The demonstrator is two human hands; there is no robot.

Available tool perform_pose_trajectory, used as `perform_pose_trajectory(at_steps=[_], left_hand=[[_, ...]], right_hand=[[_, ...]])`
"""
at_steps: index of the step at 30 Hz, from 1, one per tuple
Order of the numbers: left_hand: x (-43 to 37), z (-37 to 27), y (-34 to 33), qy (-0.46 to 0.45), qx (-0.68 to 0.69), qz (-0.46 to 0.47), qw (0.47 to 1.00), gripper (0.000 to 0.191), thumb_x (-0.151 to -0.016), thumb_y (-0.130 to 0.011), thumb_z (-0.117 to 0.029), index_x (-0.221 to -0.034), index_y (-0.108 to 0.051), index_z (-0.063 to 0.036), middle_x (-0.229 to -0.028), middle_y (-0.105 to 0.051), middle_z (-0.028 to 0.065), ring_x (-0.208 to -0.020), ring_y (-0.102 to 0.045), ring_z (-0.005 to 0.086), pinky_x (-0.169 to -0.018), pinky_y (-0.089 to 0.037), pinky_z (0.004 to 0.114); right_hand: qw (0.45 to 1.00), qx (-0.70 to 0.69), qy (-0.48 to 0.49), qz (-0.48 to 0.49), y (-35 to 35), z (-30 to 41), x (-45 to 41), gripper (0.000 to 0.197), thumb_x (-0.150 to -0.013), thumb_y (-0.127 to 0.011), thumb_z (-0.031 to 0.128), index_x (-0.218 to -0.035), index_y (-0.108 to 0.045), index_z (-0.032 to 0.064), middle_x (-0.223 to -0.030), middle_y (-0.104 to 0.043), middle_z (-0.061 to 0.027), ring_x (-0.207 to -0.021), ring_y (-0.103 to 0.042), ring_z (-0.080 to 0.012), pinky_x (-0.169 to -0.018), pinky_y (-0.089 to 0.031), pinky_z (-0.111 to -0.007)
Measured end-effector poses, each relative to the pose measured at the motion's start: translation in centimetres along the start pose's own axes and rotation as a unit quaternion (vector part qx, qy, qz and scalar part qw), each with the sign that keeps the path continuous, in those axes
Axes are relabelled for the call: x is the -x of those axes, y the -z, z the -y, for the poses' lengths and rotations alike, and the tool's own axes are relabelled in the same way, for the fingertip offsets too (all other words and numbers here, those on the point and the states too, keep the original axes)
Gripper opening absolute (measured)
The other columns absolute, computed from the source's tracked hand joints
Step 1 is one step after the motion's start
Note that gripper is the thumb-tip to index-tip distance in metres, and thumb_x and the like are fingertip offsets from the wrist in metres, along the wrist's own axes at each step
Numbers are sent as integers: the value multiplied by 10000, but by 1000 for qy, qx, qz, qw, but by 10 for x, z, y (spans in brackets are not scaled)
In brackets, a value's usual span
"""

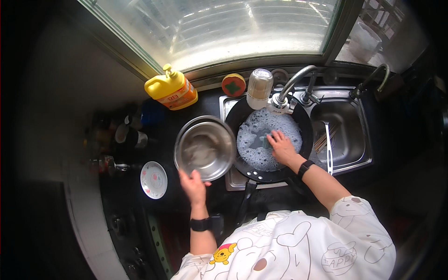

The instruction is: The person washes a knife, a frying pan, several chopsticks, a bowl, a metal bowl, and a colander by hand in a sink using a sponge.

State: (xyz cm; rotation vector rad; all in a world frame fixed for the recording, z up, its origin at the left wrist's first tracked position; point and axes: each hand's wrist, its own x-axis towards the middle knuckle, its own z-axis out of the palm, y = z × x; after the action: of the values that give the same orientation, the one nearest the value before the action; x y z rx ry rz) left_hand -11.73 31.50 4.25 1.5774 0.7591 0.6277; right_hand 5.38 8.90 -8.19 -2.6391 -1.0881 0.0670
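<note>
My left hand (pixel 194 187) grips the near rim of a round stainless steel bowl (pixel 204 150), which is slightly blurred and stands left of the wok. My right hand (pixel 282 148) reaches into foamy, soapy water (pixel 253 159) in a large black wok (pixel 305 133), set over the left sink basin. By the fingertips of that hand is a greenish thing (pixel 267 142), perhaps a scouring pad; whether the fingers hold it is unclear. The wok's black handle (pixel 249 190) points towards me.
A floral white plate (pixel 154 180) lies on the left. Behind are a yellow detergent bottle (pixel 172 89), a round red-and-green item (pixel 233 85) and a faucet (pixel 297 77) with a water filter (pixel 259 87). The right basin (pixel 353 140) holds chopsticks (pixel 322 140) and a white-handled utensil (pixel 328 150).
</note>
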Motion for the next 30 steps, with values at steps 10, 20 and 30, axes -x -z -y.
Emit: perform_pose_trajectory(at_steps=[10, 20, 30], left_hand=[[-22, 24, 29, 125, 17, -66, 990, 483, -715, -404, 12, -1153, -206, -25, -1047, -425, 195, -733, -563, 270, -413, -521, 322], [-58, 43, 64, -53, -438, -126, 888, 272, -751, -495, -34, -992, -378, 16, -872, -532, 250, -736, -546, 391, -651, -433, 417], [-75, 48, 65, -94, -522, -111, 841, 163, -808, -469, -80, -900, -371, 12, -734, -564, 234, -702, -548, 390, -612, -425, 441]], right_hand=[[988, 27, -40, 147, -12, -7, 18, 663, -647, -617, 195, -1232, -314, 124, -1175, -381, -128, -1084, -365, -286, -769, -387, -446], [991, 16, -54, 118, -14, -3, 19, 632, -619, -612, 150, -1192, -348, 115, -1127, -395, -128, -1039, -386, -289, -762, -383, -466], [987, 13, -67, 144, -11, -2, 18, 648, -634, -608, 154, -1219, -332, 117, -1154, -380, -137, -1066, -366, -296, -784, -374, -480]])
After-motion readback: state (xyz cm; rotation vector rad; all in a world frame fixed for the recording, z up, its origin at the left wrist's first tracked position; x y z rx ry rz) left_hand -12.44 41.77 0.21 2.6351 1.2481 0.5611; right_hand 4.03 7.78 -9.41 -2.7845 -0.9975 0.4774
